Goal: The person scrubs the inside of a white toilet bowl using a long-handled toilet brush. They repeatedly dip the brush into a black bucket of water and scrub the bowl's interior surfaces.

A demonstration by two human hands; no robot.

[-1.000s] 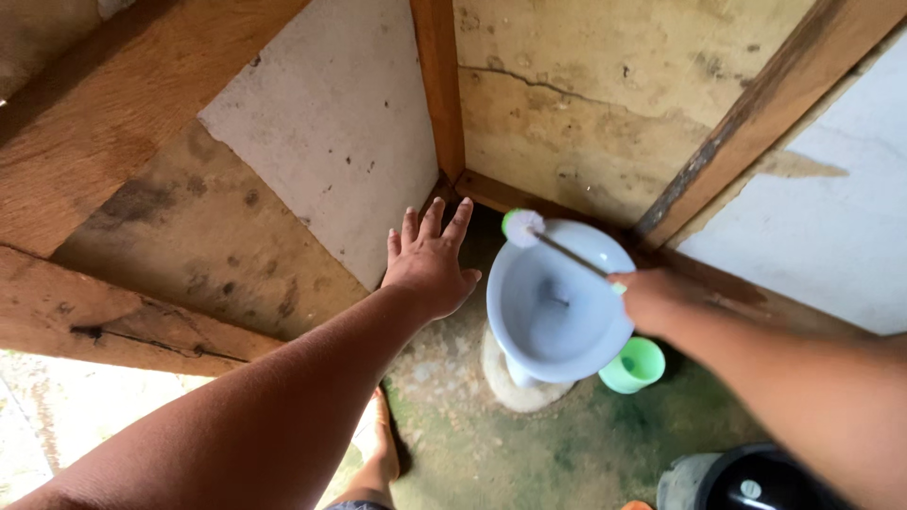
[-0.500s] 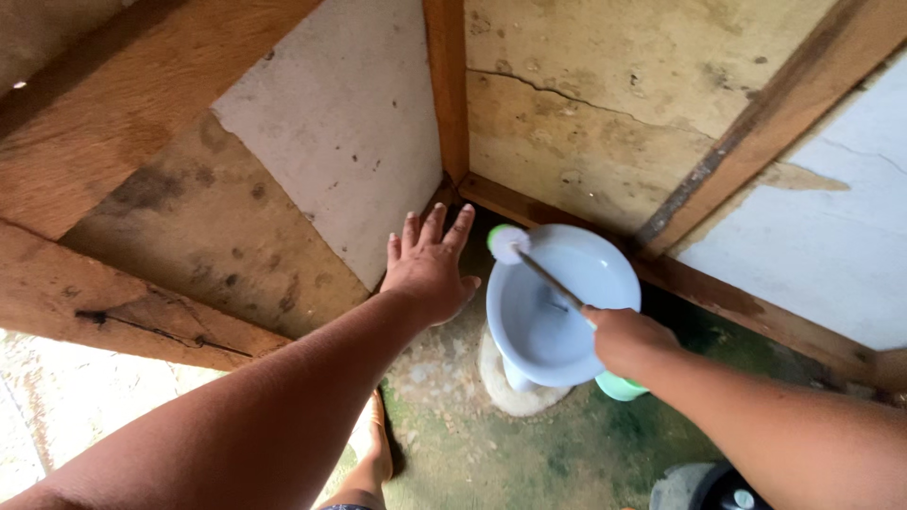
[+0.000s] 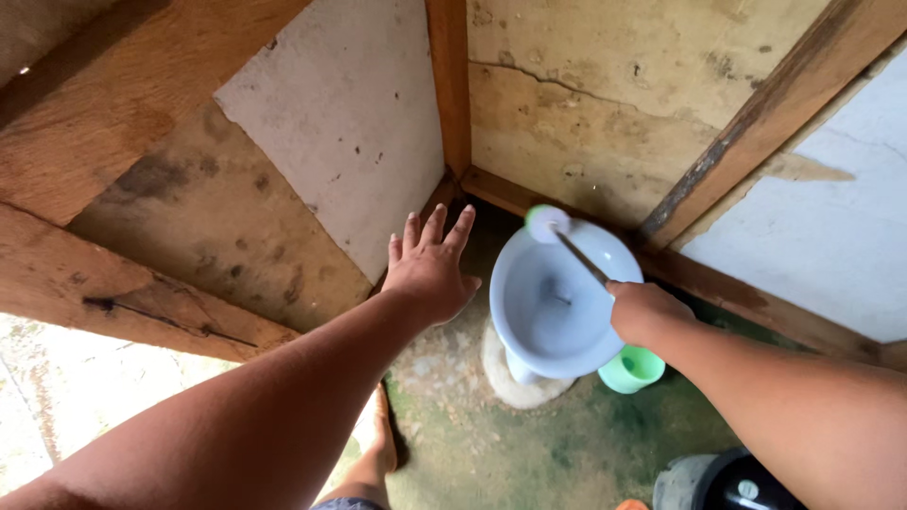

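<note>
**Hands at the toilet bowl: one flat on the wall, one gripping the brush**

Two hands show at mid-frame. Spread with all five fingers apart and holding nothing, the left hand (image 3: 430, 269) presses flat against the wall panel (image 3: 340, 123) just left of centre. Clenched around a thin handle, the right hand (image 3: 644, 312) grips one toilet brush (image 3: 567, 241), whose white-and-green head sits at the far rim of the bowl, above centre. One pale blue toilet bowl (image 3: 529, 321) stands on the mossy concrete floor (image 3: 529, 444), right of the left hand. One green cup (image 3: 631, 368) sits on the floor just beside the bowl, under the right wrist. One dark bucket (image 3: 727, 482) shows at the lower right edge. One bare foot (image 3: 383, 444) stands at bottom centre.
</note>
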